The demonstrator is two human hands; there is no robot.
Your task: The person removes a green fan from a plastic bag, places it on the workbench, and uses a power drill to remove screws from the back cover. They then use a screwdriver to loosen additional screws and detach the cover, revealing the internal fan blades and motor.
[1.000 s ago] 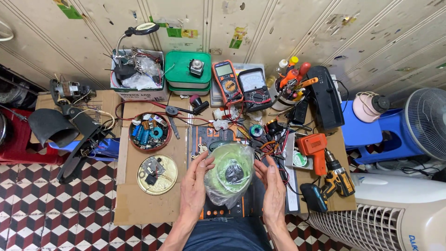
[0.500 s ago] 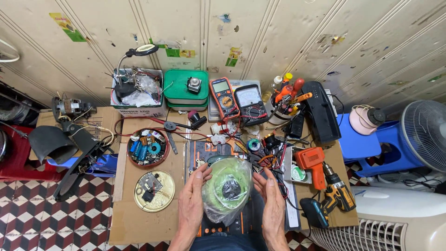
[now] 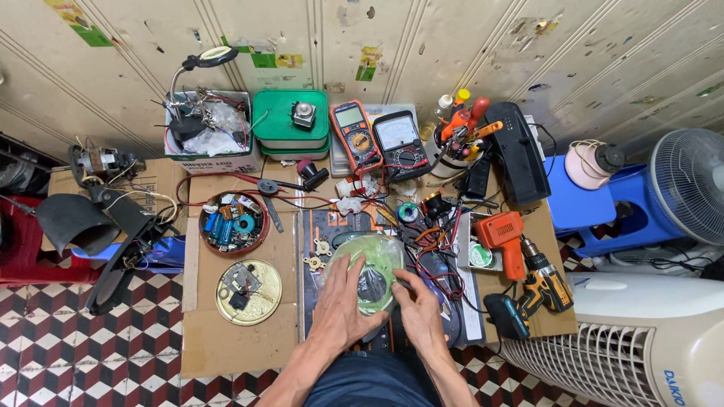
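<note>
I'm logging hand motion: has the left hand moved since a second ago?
Yes. The left hand has slid from the left edge of the green ring in its clear bag onto its top, away from the gold round tin.

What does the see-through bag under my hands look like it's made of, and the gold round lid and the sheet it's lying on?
The bag looks like thin clear plastic film: it creases, glints, and shows a green ring inside. The gold round lid appears to be sheet metal with a shiny brass-coloured finish and a rolled rim. The sheet under it looks like plain brown corrugated cardboard, matte, with a fold line.
</note>
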